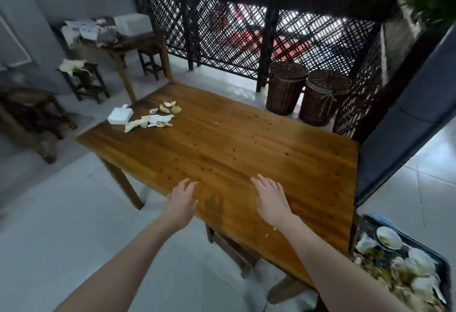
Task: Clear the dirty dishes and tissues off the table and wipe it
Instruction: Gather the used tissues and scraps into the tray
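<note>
Several crumpled tissues (pixel 148 121) beside one white tissue stack (pixel 120 115), far-left corner of the worktop (pixel 222 144): probably light, soft, easily torn. Gather them bunched from above. Your left hand (pixel 181 203) and right hand (pixel 270 198): near edge, fingers (pixel 265 184) released, holding nothing.

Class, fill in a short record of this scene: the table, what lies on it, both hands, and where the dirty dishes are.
Table: wooden table, crumbs scattered on it
Left on it: white tissue stack and crumpled tissues, far left corner
Left hand: open, over the near edge
Right hand: open, over the near edge
Dirty dishes: in a dark tray, beside the table, lower right
</note>
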Motion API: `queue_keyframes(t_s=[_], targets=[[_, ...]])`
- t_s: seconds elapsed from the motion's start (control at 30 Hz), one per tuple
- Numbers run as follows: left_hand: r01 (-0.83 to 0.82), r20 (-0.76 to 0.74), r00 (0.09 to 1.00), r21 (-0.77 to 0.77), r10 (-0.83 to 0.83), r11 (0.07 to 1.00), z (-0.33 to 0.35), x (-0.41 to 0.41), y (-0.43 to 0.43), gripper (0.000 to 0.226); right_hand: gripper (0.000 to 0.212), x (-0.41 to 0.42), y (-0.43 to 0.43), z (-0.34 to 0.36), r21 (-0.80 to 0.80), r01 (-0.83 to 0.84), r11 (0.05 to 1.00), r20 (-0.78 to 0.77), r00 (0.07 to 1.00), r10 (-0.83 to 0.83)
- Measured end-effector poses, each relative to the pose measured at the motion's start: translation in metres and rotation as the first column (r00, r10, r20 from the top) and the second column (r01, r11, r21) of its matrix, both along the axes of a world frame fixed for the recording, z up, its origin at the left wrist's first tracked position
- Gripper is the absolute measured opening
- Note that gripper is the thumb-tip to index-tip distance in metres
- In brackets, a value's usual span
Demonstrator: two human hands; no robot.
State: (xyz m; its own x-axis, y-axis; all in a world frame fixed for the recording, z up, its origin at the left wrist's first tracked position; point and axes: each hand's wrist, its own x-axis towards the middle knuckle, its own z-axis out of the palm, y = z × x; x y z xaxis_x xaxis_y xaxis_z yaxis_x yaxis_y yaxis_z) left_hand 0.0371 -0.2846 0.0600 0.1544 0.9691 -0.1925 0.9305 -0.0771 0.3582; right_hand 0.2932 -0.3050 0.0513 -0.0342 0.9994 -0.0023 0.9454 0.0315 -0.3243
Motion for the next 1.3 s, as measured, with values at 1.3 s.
queue_keyframes(t_s=[1.3], targets=[[-0.266,0.005,0.964,-0.033,0.267,0.963,-0.027,-0.297,0.299,0.053,0.057,-0.297,0.376,-0.017,-0.173,-0.180,0.968,-0.022,0.984,0.179]])
